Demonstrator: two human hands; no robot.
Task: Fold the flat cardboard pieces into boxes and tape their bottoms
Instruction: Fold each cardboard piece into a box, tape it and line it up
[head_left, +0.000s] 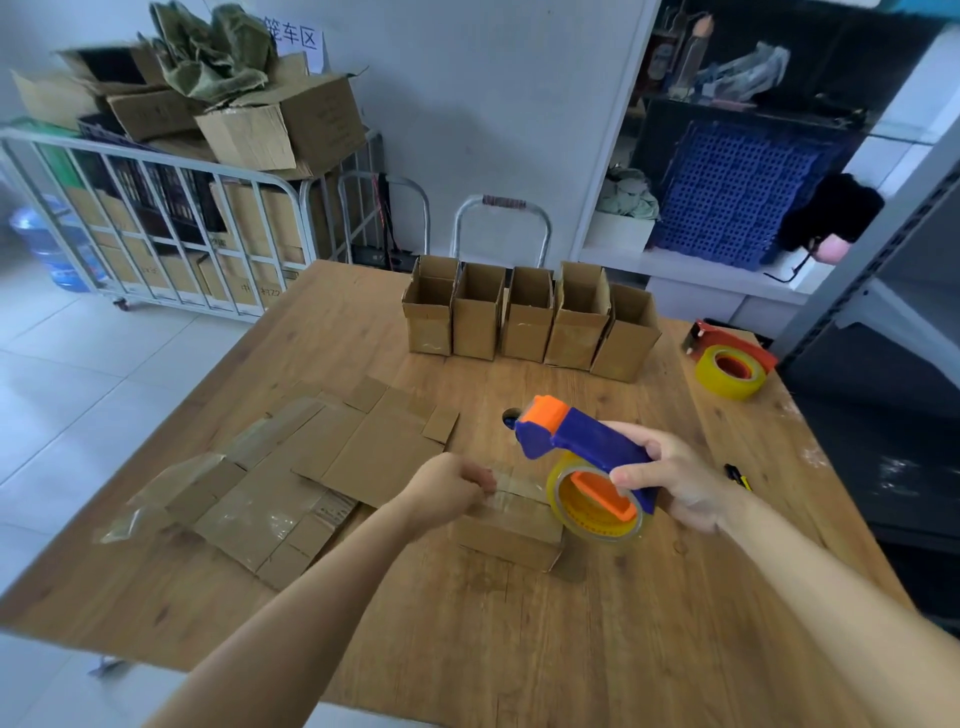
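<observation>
Right hand (675, 478) is wrapped round the blue handle of the tape dispenser (582, 441). It's held just over the small box (511, 532) that sits near the middle of the counter (519, 649), with the yellow roll hanging at the box's right end. Left hand (452, 488) is closed as well, and the clear tape (514, 486) stretched across the top of that box is pinched in its curled fingers at the left end. Flat cardboard pieces (291, 483) are spread out on the counter just left of the box, some with old tape stuck on them. Five folded boxes (524, 317) are lined up side by side, open tops up, toward the far edge. A second dispenser (730, 364), red with a yellow roll, is parked at the far right corner, well apart from both hands.
</observation>
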